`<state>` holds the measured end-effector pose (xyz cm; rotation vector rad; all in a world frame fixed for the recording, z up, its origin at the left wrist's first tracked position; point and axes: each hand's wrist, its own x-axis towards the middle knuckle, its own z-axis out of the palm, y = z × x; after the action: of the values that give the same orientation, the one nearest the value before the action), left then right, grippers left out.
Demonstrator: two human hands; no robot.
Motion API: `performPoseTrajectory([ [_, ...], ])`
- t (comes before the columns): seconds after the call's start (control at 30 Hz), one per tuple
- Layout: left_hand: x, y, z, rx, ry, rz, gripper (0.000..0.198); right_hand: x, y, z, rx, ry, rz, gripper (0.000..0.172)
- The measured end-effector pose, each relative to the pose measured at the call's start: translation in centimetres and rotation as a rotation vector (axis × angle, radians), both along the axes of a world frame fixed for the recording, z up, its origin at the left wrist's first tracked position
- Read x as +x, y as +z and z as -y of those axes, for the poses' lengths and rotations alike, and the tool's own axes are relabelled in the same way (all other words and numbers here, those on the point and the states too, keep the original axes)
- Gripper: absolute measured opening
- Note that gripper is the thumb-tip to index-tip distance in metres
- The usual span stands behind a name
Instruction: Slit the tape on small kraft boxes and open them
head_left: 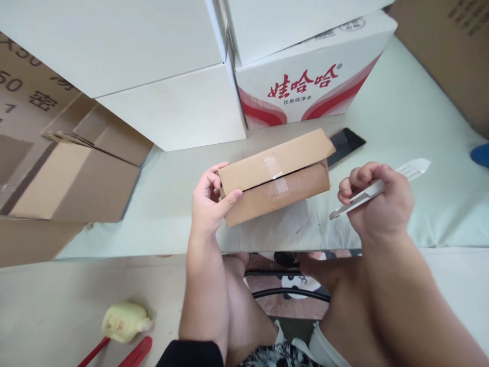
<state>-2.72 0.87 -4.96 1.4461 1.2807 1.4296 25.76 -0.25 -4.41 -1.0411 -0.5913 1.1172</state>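
Observation:
A small brown cardboard box (pixel 275 176) sealed with clear tape is held just above the pale green table (pixel 401 127). My left hand (pixel 208 204) grips its left end, thumb on the front face and fingers curled over the top. My right hand (pixel 378 201) is closed around a white utility knife (pixel 376 189), to the right of the box and not touching it. The knife's tip points left and down towards the box's right end.
Large white cartons (pixel 160 76) and a red-and-white printed carton (pixel 309 76) stand at the back of the table. A dark phone (pixel 346 142) lies behind the box. Brown cartons (pixel 64 173) stand at left. A yellow bottle (pixel 122 321) and red handles (pixel 133 354) lie on the floor.

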Motion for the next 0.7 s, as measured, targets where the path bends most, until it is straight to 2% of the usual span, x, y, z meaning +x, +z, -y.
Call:
performPoseTrajectory([
  [0.17, 0.1, -0.3, -0.4, 0.018, 0.015, 0.029, 0.061, 0.5, -0.7, -0.6, -0.049, 0.013, -0.035, 0.032],
  [0.27, 0.0, -0.4, -0.5, 0.021, 0.02, 0.019, 0.062, 0.4, -0.8, -0.8, -0.031, 0.012, -0.05, 0.039],
  [0.43, -0.1, -0.6, -0.6, 0.036, 0.026, -0.002, 0.062, 0.1, -0.6, -0.6, 0.005, 0.142, -0.043, 0.054],
  [0.7, 0.2, -0.3, -0.4, 0.035, 0.017, 0.008, 0.06, 0.0, -1.2, -0.4, 0.033, 0.14, -0.012, 0.064],
])
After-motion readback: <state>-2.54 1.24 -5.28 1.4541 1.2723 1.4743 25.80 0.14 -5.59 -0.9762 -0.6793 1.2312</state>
